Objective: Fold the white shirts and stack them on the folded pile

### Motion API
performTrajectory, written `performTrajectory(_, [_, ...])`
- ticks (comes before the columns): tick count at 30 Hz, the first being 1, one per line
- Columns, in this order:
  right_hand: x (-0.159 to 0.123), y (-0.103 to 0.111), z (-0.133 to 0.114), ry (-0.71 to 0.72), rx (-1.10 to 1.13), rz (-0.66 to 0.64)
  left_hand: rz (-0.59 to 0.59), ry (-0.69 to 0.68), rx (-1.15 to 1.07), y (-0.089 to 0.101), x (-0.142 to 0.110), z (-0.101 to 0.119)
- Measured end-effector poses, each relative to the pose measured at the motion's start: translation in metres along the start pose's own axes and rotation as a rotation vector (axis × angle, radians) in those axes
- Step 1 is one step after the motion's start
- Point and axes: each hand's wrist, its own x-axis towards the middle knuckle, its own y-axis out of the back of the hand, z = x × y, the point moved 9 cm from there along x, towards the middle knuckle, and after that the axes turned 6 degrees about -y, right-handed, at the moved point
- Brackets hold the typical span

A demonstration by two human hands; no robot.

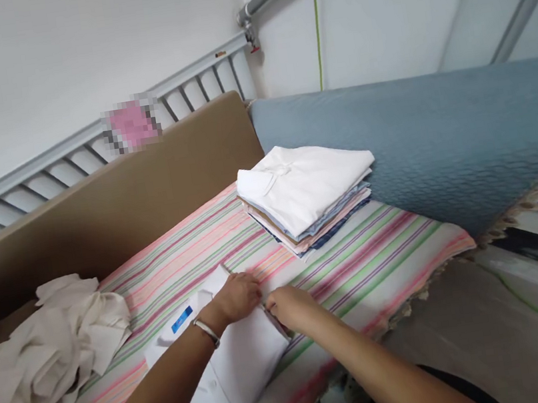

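Observation:
A white shirt (243, 367) with a blue label lies flat on the striped cloth (372, 253) in front of me. My left hand (237, 296), with a bracelet at the wrist, rests closed on the shirt's far edge, fingers curled over the fabric. My right hand (287, 306) is right beside it, fingers pinched on the same edge of the shirt. The two hands almost touch.
A stack of folded clothes (305, 192) with a white shirt on top sits farther back. A crumpled pile of cream garments (39, 357) lies at the left. A brown board (111, 198) stands behind, and a blue quilted cover (441, 135) rises at the right.

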Motion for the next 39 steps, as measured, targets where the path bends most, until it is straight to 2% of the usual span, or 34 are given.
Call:
performTrajectory(5, [-0.002, 0.002, -0.006, 0.023, -0.007, -0.016, -0.021, 0.036, -0.061, -0.002, -0.014, -0.001])
performTrajectory(12, [0.002, -0.006, -0.012, 0.109, -0.009, 0.000, 0.031, 0.060, -0.110, -0.007, -0.023, -0.001])
performTrajectory(15, [0.001, -0.006, -0.011, 0.088, -0.012, 0.006, 0.120, 0.156, -0.163, 0.005, -0.030, -0.021])
performTrajectory(18, [-0.004, -0.002, -0.009, 0.052, -0.033, 0.007, 0.203, 0.388, -0.241, 0.019, -0.046, -0.058])
performTrajectory(21, [-0.013, -0.004, -0.010, 0.070, -0.090, -0.059, 0.164, 0.506, -0.303, 0.016, -0.057, -0.083])
performTrajectory(26, [-0.024, -0.010, -0.012, 0.154, -0.154, -0.132, 0.055, 0.523, -0.455, 0.005, -0.051, -0.097])
performTrajectory(29, [-0.025, -0.011, -0.012, 0.145, -0.193, -0.170, -0.021, 0.549, -0.542, 0.001, -0.045, -0.104])
performTrajectory(36, [-0.027, -0.014, -0.012, 0.167, -0.212, -0.220, -0.052, 0.548, -0.658, -0.001, -0.040, -0.105])
performTrajectory(39, [-0.028, -0.016, -0.011, 0.174, -0.226, -0.232, -0.038, 0.532, -0.670, 0.006, -0.044, -0.099])
